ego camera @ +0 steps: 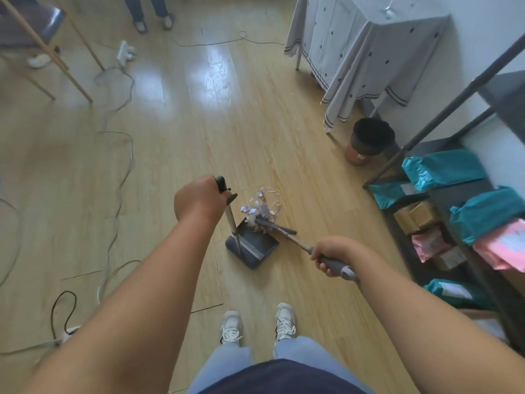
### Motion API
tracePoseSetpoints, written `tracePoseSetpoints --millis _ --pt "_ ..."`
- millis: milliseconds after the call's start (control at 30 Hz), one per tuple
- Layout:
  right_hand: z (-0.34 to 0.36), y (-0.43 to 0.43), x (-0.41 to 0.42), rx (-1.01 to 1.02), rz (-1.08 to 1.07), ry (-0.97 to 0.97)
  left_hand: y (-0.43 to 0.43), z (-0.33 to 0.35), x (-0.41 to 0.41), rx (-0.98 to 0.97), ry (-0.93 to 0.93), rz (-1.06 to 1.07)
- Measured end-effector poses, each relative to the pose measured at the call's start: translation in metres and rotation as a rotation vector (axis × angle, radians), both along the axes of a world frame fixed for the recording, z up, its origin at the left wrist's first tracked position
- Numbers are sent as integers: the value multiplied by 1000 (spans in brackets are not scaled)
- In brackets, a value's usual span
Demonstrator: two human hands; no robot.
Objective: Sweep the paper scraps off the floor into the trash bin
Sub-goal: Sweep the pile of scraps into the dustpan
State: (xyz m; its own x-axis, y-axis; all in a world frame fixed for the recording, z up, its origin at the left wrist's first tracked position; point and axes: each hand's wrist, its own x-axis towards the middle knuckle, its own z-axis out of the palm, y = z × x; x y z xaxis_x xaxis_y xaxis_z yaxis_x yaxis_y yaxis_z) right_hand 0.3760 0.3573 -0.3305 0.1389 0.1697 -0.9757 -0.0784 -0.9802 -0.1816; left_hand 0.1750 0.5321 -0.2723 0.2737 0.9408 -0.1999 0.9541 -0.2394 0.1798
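A dark grey dustpan (253, 248) stands on the wooden floor in front of my feet. My left hand (199, 199) grips the top of its upright handle (230, 214). My right hand (331, 254) holds the grey grip of a broom (287, 234), whose dark head lies at the dustpan's mouth. Purple and white paper scraps (260, 209) are piled against the broom head at the pan's front edge, with a few thin loops just beyond. The trash bin (369, 140), dark-lined with an orange base, stands at the right by the wall.
A cloth-covered table (366, 55) stands behind the bin. A dark metal shelf (443, 200) with teal and pink parcels runs along the right. Cables (125, 155) and power strips (125, 54) trail over the left floor. A person's feet (153, 22) are at the far end, by wooden chair legs (71, 72).
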Motion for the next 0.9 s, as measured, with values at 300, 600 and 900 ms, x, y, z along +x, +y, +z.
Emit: tracePoseSetpoints --millis 300,600,900 --pt "69 14 22 -1 41 51 -5 0 -2 -1 -6 -29" --pt "80 29 26 129 -23 -26 21 5 -8 -2 16 -40" --pt "24 79 15 173 -128 -53 55 -2 -6 17 27 -33"
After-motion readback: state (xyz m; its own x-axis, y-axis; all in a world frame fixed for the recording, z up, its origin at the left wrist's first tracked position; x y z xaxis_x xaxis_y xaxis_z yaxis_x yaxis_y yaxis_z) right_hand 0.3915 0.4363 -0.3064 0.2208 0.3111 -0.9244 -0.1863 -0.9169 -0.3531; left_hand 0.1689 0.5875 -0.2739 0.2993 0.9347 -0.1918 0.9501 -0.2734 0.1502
